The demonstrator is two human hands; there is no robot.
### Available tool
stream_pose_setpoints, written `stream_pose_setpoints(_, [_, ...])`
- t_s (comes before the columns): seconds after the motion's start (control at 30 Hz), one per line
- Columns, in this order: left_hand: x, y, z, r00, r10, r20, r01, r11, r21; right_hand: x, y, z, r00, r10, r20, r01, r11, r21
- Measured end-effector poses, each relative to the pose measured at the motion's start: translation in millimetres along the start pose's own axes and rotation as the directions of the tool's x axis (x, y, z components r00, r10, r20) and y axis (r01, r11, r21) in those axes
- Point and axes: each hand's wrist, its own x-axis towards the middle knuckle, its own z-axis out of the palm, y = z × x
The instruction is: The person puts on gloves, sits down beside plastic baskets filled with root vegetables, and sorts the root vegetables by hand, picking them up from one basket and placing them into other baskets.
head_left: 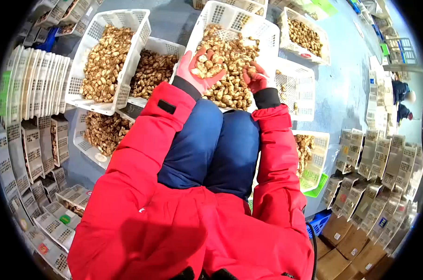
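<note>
My left hand [201, 71], in a pinkish-red glove, is turned palm up with its fingers curled around several brown and cream bulbs [208, 65]. It is over the left side of a white perforated crate [270, 37] heaped with the same kind of bulbs. Over the right side of that crate, my right hand [255, 77], gloved alike, has its fingers bent around a bulb [251, 71]. The bulb heap [231, 88] lies between the two hands, in front of my knees.
Bulb-filled crates stand at the left [106, 63] and upper right [305, 36]. Right of my right hand is a crate [301, 77] with few bulbs. Stacked crates [36, 84] line the left, cardboard boxes [337, 228] the lower right. People [402, 95] are at the far right.
</note>
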Motion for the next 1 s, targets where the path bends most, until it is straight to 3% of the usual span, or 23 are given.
stream_pose_setpoints(0.07, [-1, 1, -5, 0.997, 0.019, 0.074, -0.015, 0.999, -0.048, 34, 8, -22, 0.999, -0.026, 0.026, 0.025, 0.998, 0.050])
stream_pose_setpoints(0.2, [-6, 3, -1, 0.999, 0.013, 0.031, -0.010, 0.994, -0.110, -9, -42, 150, 0.948, -0.050, 0.314, 0.071, 0.996, -0.054])
stream_pose_setpoints(0.23, [-10, 3, -2, 0.999, 0.030, 0.034, -0.026, 0.993, -0.113, -15, -46, 177, 0.920, -0.102, 0.379, 0.177, 0.970, -0.169])
stream_pose_setpoints(0.3, [-13, 9, 0, 0.996, 0.072, 0.056, -0.064, 0.991, -0.120, 8, -43, 169, 0.920, -0.233, 0.316, 0.382, 0.714, -0.586])
stream_pose_setpoints(0.33, [-15, 11, -2, 0.994, 0.082, 0.068, -0.071, 0.986, -0.149, 16, -38, 155, 0.926, -0.282, 0.251, 0.374, 0.600, -0.707])
stream_pose_setpoints(0.37, [-16, 12, -4, 0.993, 0.093, 0.077, -0.078, 0.980, -0.181, 15, -36, 138, 0.955, -0.163, 0.248, 0.296, 0.554, -0.778])
stream_pose_setpoints(0.43, [-18, 12, -5, 0.992, 0.107, 0.066, -0.094, 0.981, -0.171, 3, -5, 121, 0.986, -0.053, 0.161, 0.154, 0.682, -0.715])
stream_pose_setpoints(0.5, [-13, 9, -3, 0.991, 0.116, 0.071, -0.104, 0.982, -0.157, -17, 9, 123, 0.986, -0.033, 0.161, 0.143, 0.647, -0.749])
stream_pose_setpoints(0.53, [-11, 9, -1, 0.989, 0.108, 0.102, -0.090, 0.981, -0.174, -16, 19, 116, 0.983, -0.051, 0.177, 0.157, 0.735, -0.660])
stream_pose_setpoints(0.57, [-11, 9, -1, 0.987, 0.101, 0.125, -0.076, 0.979, -0.191, -11, 16, 115, 0.986, -0.060, 0.155, 0.157, 0.639, -0.753])
stream_pose_setpoints(0.63, [-13, 10, 0, 0.982, 0.090, 0.168, -0.052, 0.975, -0.217, -10, 7, 115, 0.991, 0.008, 0.133, 0.051, 0.898, -0.436])
stream_pose_setpoints(0.7, [-17, 9, 3, 0.982, 0.081, 0.172, -0.043, 0.976, -0.214, -9, -2, 104, 0.994, 0.050, 0.097, -0.016, 0.947, -0.322])
stream_pose_setpoints(0.77, [-19, 9, 8, 0.991, 0.079, 0.109, -0.054, 0.975, -0.216, -3, -3, 79, 0.969, 0.013, 0.248, -0.008, 1.000, -0.023])
stream_pose_setpoints(0.83, [-19, 8, 8, 0.991, 0.072, 0.113, -0.045, 0.974, -0.221, -15, -15, 89, 0.993, -0.044, 0.108, 0.033, 0.995, 0.095])
stream_pose_setpoints(0.9, [-20, 9, 10, 0.994, 0.060, 0.096, -0.039, 0.979, -0.202, -9, -18, 80, 0.999, -0.044, -0.016, 0.041, 0.985, -0.170])
stream_pose_setpoints(0.93, [-20, 8, 9, 0.991, 0.060, 0.116, -0.040, 0.984, -0.171, -5, -9, 79, 0.972, -0.232, 0.026, 0.219, 0.866, -0.450])
stream_pose_setpoints(0.97, [-19, 8, 7, 0.990, 0.050, 0.129, -0.032, 0.990, -0.138, -2, 2, 80, 0.912, -0.392, 0.118, 0.363, 0.639, -0.678])
stream_pose_setpoints(1.0, [-16, 8, 4, 0.989, 0.038, 0.142, -0.023, 0.994, -0.106, -13, -6, 102, 0.821, -0.484, 0.303, 0.482, 0.303, -0.822])
